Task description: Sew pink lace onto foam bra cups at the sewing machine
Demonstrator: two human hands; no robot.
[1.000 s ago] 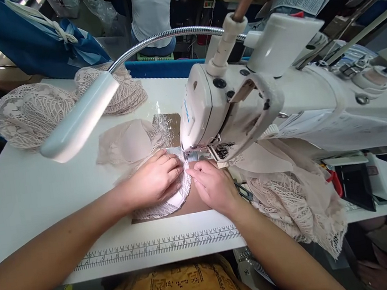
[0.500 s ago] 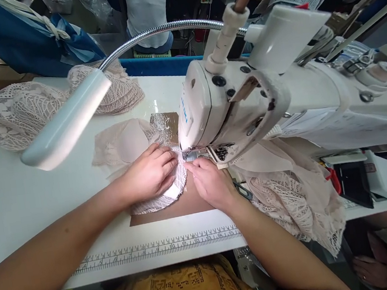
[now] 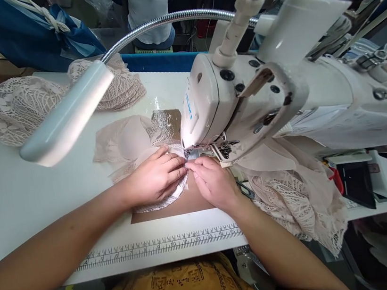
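Now: Alignment and Markings

Your lace piece (image 3: 176, 195) lies on a brown sheet (image 3: 197, 201) on the desk (image 3: 27, 209), its right edge beside the presser foot (image 3: 186, 155). Your left hand (image 3: 157, 175) rests palm down over it, fingers together and slightly bent; your right hand (image 3: 215, 181) lies to its right, fingertips at the edge just in front of the foot. Fingertip undersides are hidden, so you cannot tell whether either grip pinches the piece. It lies left of the right grip; the left hand is nearer its middle. The visible rim curves from the foot toward you, then left; the long axis is covered. Read "JUKI" in blue on the sewing machine (image 3: 206, 107); numerals mark the ruler strip (image 3: 157, 249) near the desk's front edge.
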